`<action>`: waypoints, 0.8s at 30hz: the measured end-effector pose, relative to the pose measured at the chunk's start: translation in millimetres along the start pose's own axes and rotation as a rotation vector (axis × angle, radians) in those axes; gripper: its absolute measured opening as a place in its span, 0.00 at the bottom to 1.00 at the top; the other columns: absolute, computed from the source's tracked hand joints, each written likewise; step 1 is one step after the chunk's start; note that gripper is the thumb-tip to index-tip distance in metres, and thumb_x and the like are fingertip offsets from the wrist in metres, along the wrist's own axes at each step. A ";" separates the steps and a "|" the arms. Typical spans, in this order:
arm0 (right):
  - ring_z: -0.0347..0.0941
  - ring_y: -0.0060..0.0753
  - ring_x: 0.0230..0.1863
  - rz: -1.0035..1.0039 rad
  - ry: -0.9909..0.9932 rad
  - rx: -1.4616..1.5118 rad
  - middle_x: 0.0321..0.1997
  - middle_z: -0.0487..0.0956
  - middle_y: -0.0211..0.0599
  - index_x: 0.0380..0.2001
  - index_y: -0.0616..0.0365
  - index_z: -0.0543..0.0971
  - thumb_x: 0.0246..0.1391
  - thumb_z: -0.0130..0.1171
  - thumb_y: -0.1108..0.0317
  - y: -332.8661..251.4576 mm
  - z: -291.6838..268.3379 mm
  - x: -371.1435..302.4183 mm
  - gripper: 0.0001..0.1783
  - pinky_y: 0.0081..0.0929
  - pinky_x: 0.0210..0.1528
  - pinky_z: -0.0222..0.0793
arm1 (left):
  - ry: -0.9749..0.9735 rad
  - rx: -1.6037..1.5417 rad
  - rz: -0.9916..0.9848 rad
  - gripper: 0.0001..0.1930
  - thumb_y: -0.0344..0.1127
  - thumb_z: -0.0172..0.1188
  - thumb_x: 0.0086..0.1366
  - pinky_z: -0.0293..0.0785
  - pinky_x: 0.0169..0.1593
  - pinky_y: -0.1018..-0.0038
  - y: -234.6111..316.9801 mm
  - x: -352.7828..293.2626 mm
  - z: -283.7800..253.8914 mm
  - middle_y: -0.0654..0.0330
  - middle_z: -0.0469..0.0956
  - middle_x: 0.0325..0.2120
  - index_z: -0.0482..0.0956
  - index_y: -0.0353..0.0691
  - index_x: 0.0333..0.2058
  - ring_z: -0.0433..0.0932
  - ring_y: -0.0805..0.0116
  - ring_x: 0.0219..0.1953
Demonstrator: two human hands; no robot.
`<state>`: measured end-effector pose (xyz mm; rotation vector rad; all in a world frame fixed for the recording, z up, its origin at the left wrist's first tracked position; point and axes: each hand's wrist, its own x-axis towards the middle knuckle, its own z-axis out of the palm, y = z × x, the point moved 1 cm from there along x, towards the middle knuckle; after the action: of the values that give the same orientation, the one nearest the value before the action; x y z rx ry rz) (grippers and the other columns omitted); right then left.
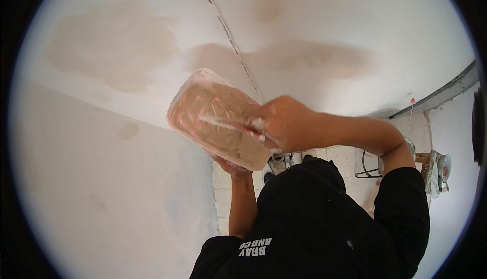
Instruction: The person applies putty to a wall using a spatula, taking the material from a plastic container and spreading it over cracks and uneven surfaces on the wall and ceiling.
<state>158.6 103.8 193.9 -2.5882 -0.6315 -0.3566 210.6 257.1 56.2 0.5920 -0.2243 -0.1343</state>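
A pink, rounded rectangular tub is tilted in front of me, with beige, smeared plaster inside it. My left hand supports the tub from below; its fingers are mostly hidden beneath. Inside the tub, my right hand is closed round a plaster-caked putty knife, seen nearly edge-on. The blade lies over the plaster and points to the left. Pale plaster clings to the right hand's fingers.
Ahead is a white wall with a long crack and a damp beige patch. Another wall rises at left. Low at right are a black metal frame and a wooden stand on the tiled floor.
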 end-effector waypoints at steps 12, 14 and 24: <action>0.71 0.46 0.22 -0.040 0.017 0.223 0.20 0.75 0.46 0.28 0.67 0.77 0.42 0.59 0.65 -34.6 23.9 22.6 0.14 0.33 0.26 0.67 | -0.133 -0.436 -0.054 0.32 0.60 0.32 0.64 0.59 0.58 0.64 33.0 -9.1 -10.8 0.59 0.55 0.57 0.45 0.49 0.61 0.58 0.62 0.57; 0.71 0.46 0.22 -0.050 -0.097 0.285 0.20 0.75 0.47 0.29 0.67 0.77 0.42 0.59 0.64 -40.4 25.8 27.2 0.15 0.33 0.26 0.67 | -0.071 -0.168 -0.035 0.33 0.61 0.32 0.63 0.59 0.58 0.64 42.3 -9.3 -26.2 0.59 0.55 0.57 0.45 0.49 0.61 0.59 0.61 0.57; 0.65 0.48 0.16 0.068 -0.113 0.104 0.13 0.70 0.48 0.22 0.64 0.77 0.44 0.58 0.64 -63.7 50.8 66.6 0.11 0.33 0.23 0.63 | -0.089 0.073 0.108 0.35 0.62 0.33 0.63 0.54 0.60 0.61 84.1 0.4 -40.3 0.57 0.52 0.59 0.44 0.46 0.61 0.56 0.59 0.59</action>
<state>191.9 203.6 196.0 -2.5363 -0.5825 -0.1527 226.1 347.8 71.4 0.6452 -0.3482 -0.0481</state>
